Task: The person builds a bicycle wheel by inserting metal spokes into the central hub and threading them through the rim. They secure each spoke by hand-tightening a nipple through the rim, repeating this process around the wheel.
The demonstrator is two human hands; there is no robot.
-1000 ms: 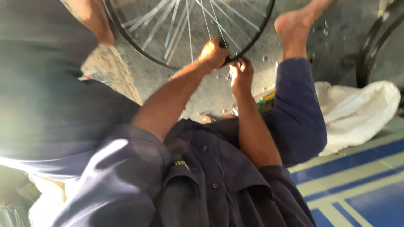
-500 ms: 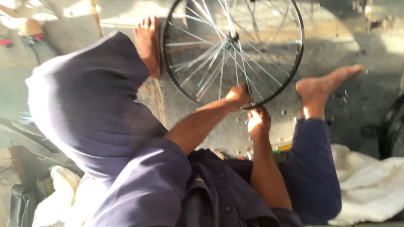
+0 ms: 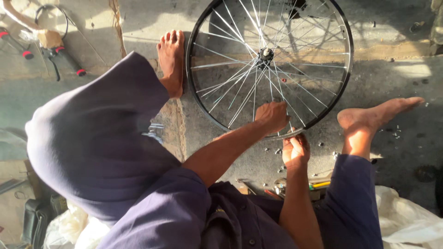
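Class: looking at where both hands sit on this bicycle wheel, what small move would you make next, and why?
Probably turn the wheel slightly to bring the next spoke forward. The left hand is on the spokes at the near rim and the right hand pinches the rim's edge there.

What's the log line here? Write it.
left hand: on spokes | right hand: gripping rim | wheel: upright, between feet

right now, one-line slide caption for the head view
Seated barefoot, left hand and right hand grip the near rim of a spoked bicycle wheel.
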